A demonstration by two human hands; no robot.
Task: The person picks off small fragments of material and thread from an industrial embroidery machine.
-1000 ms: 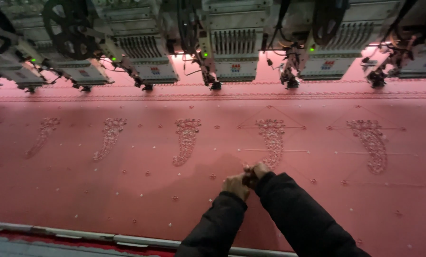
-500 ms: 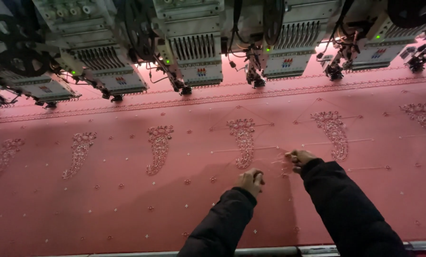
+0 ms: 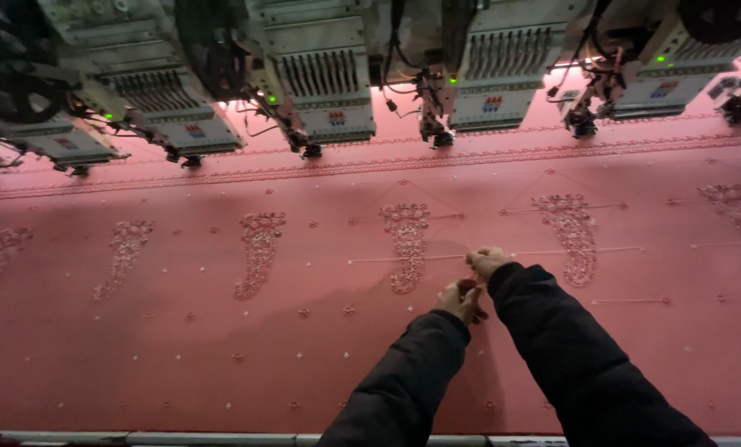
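Note:
Pink fabric (image 3: 221,364) lies stretched flat under a row of embroidery heads, sewn with pale paisley motifs. My right hand (image 3: 488,261) pinches a thin pale thread (image 3: 552,252) that runs across the cloth between one paisley motif (image 3: 406,244) and another paisley motif (image 3: 570,236). My left hand (image 3: 461,300) sits just below and to the left of it, fingers closed, and a short strand seems to run up to the right hand. Dark sleeves cover both arms.
Several embroidery heads (image 3: 325,87) with needles and green lights hang over the far edge of the fabric. More motifs (image 3: 258,252) repeat to the left and right. A stitched border (image 3: 470,159) runs along the far side. A grey metal rail (image 3: 180,437) edges the near side.
My view has shifted right along the fabric. My hands, apart half a second ago, have come back together at the thread beside the middle motif.

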